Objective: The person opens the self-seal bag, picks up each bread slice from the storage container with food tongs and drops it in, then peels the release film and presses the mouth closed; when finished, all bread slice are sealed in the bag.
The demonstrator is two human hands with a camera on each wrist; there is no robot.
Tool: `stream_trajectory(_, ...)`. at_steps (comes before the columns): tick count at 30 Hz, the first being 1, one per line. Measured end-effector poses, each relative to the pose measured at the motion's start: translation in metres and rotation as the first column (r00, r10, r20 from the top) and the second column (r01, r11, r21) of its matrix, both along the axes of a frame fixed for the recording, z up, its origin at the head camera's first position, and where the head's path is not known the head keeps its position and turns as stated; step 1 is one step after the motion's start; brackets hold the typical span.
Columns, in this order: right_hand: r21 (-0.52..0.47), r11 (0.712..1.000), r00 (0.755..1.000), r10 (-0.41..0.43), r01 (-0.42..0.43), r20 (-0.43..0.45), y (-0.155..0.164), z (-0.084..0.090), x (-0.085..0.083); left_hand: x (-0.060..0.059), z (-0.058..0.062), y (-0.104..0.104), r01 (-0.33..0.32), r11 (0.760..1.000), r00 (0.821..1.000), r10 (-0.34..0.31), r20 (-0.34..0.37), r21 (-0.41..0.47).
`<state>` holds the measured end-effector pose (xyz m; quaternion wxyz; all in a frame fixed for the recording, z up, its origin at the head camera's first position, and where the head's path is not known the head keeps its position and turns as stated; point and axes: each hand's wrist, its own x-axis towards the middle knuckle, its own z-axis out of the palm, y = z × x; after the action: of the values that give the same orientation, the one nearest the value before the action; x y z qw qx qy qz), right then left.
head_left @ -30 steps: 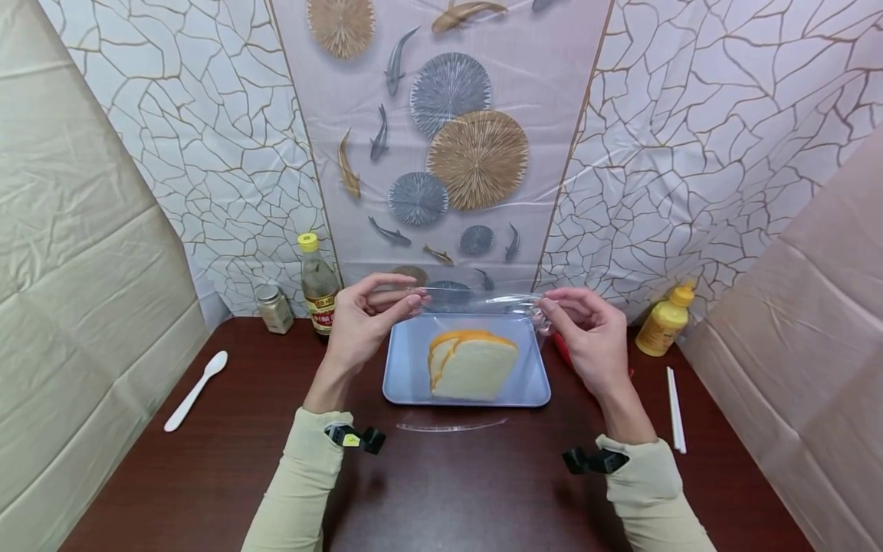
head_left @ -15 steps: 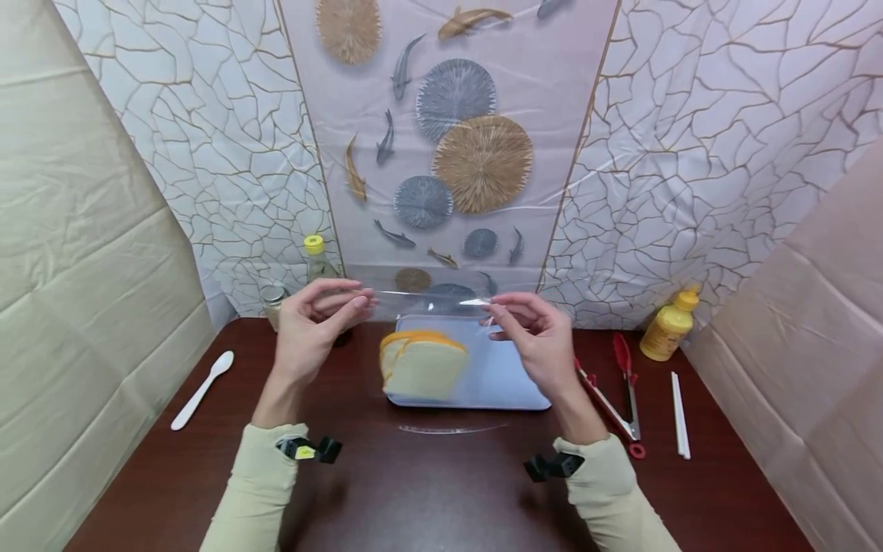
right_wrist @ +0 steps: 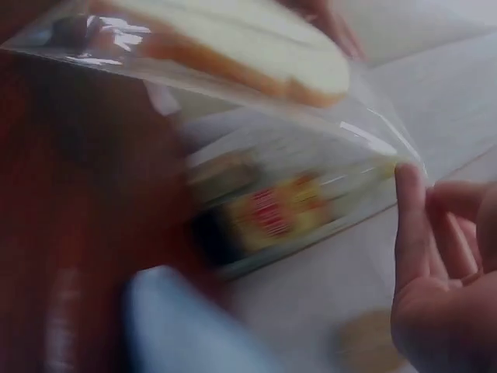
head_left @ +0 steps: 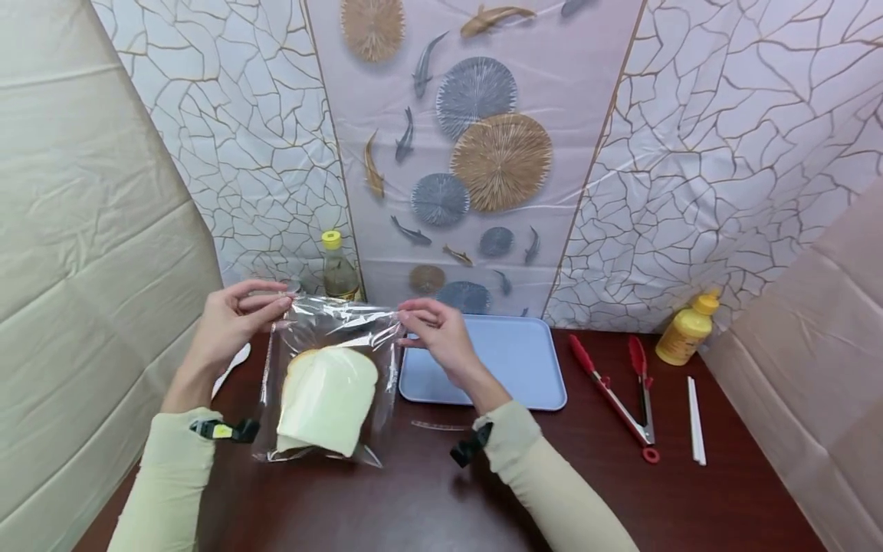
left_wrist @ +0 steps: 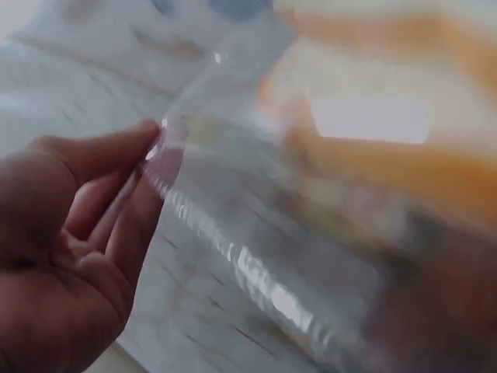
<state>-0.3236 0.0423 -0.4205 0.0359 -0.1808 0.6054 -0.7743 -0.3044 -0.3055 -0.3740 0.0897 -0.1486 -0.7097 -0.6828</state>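
A clear plastic bag (head_left: 324, 360) with sliced bread (head_left: 327, 399) inside hangs over the dark table (head_left: 441, 491), left of the blue tray (head_left: 510, 360). My left hand (head_left: 231, 322) pinches the bag's top left corner. At the top right corner my right hand (head_left: 434, 333) pinches it too. In the left wrist view the left hand's fingertips (left_wrist: 151, 140) pinch the bag's edge (left_wrist: 233, 233). The right wrist view shows the bread (right_wrist: 248, 54) in the bag and the right hand's fingers (right_wrist: 411, 210) on its corner.
A bottle with a yellow cap (head_left: 338, 268) stands behind the bag. A white spoon (head_left: 234, 360) lies partly behind my left hand. Red tongs (head_left: 621, 391), a white stick (head_left: 695, 418) and a yellow squeeze bottle (head_left: 686, 330) lie right of the tray. A thin clear strip (head_left: 434, 424) lies before the tray.
Both hands have carried the bag of bread to the left, off the blue tray, and lowered it toward the table. The tray now stands bare.
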Motion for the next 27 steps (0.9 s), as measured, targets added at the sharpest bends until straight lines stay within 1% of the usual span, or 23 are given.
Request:
stream_trajectory(1,0.005,1.0,0.998,-0.006,0.005,0.056,-0.008,-0.01,-0.008,-0.009,-0.01,-0.005,-0.021,0.999,0.999,0.024,0.049,-0.05)
stream_trajectory(3,0.012,1.0,0.987,-0.027,0.026,0.156,-0.022,-0.028,-0.02,-0.026,-0.033,-0.013,-0.051,0.989,0.989,0.069,0.129,-0.14)
stream_trajectory(5,0.013,0.998,0.97,-0.058,0.056,0.236,-0.033,-0.042,-0.028,-0.04,-0.054,-0.017,-0.067,0.975,0.977,0.107,0.183,-0.213)
stream_trajectory(7,0.038,0.995,0.955,-0.095,0.088,0.281,-0.041,-0.05,-0.032,-0.049,-0.07,-0.018,-0.063,0.965,0.969,0.121,0.216,-0.255)
stream_trajectory(9,0.095,0.99,0.946,-0.127,0.103,0.298,-0.047,-0.054,-0.033,-0.055,-0.082,-0.017,-0.063,0.955,0.959,0.138,0.246,-0.291)
stream_trajectory(10,0.134,0.986,0.945,-0.139,0.103,0.296,-0.049,-0.056,-0.033,-0.056,-0.085,-0.016,-0.058,0.947,0.955,0.145,0.258,-0.317)
stream_trajectory(11,0.182,0.978,0.946,-0.151,0.101,0.287,-0.05,-0.057,-0.033,-0.057,-0.088,-0.014,-0.047,0.94,0.951,0.145,0.272,-0.337)
stream_trajectory(13,0.266,0.959,0.949,-0.17,0.097,0.266,-0.051,-0.059,-0.033,-0.055,-0.091,-0.009,-0.024,0.919,0.945,0.149,0.29,-0.394)
stream_trajectory(15,0.329,0.937,0.954,-0.196,0.115,0.227,-0.05,-0.062,-0.033,-0.055,-0.093,-0.005,-0.026,0.884,0.945,0.175,0.278,-0.467)
stream_trajectory(17,0.36,0.921,0.957,-0.226,0.149,0.182,-0.048,-0.064,-0.035,-0.054,-0.093,-0.001,-0.04,0.852,0.944,0.203,0.259,-0.523)
stream_trajectory(18,0.368,0.914,0.957,-0.241,0.168,0.161,-0.048,-0.065,-0.036,-0.054,-0.094,0.001,-0.057,0.835,0.943,0.225,0.246,-0.547)
stream_trajectory(20,0.383,0.899,0.954,-0.275,0.211,0.118,-0.044,-0.067,-0.038,-0.058,-0.096,0.004,-0.075,0.82,0.939,0.25,0.237,-0.568)
stream_trajectory(22,0.396,0.889,0.951,-0.292,0.229,0.105,-0.041,-0.068,-0.039,-0.06,-0.097,0.006,-0.075,0.827,0.935,0.252,0.248,-0.557)
stream_trajectory(24,0.426,0.874,0.949,-0.3,0.234,0.093,-0.039,-0.068,-0.04,-0.062,-0.099,0.007,-0.079,0.828,0.93,0.261,0.258,-0.555)
stream_trajectory(25,0.443,0.865,0.95,-0.302,0.235,0.084,-0.038,-0.069,-0.041,-0.063,-0.099,0.008,-0.082,0.823,0.928,0.268,0.258,-0.562)
stream_trajectory(26,0.463,0.856,0.95,-0.3,0.231,0.081,-0.037,-0.069,-0.042,-0.063,-0.099,0.007,-0.092,0.804,0.927,0.285,0.244,-0.588)
stream_trajectory(27,0.471,0.852,0.953,-0.295,0.228,0.071,-0.036,-0.069,-0.042,-0.063,-0.098,0.007,-0.107,0.774,0.926,0.306,0.22,-0.625)
